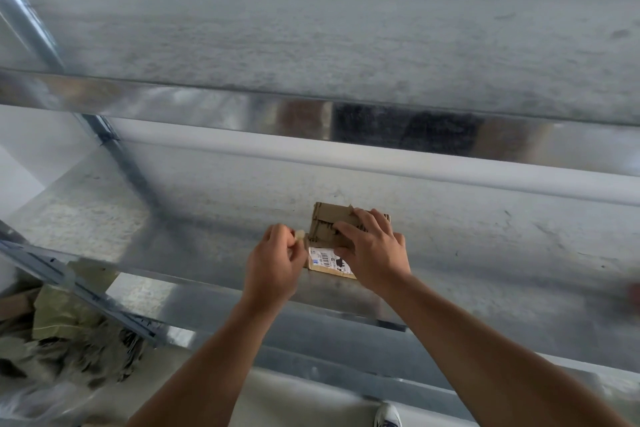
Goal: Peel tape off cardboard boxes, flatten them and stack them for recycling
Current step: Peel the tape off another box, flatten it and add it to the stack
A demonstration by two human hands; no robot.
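One box (327,218) lies lengthwise away, label (325,258) nearest; left hand (273,267) pinches tape (299,236).

One small cardboard box (332,222) is counted, and one white shipping label (327,259) is borne on its near face. One pale scrap of tape (299,236) is seen. Two hands are in view, the left hand (273,267) and the right hand (374,246). Two galvanised shelves are visible, an upper shelf (311,45) and a lower shelf (485,236). One white shoe (388,416) is shown at the bottom edge, and one heap of crumpled scraps (69,340) at lower left, whose pieces cannot be counted.
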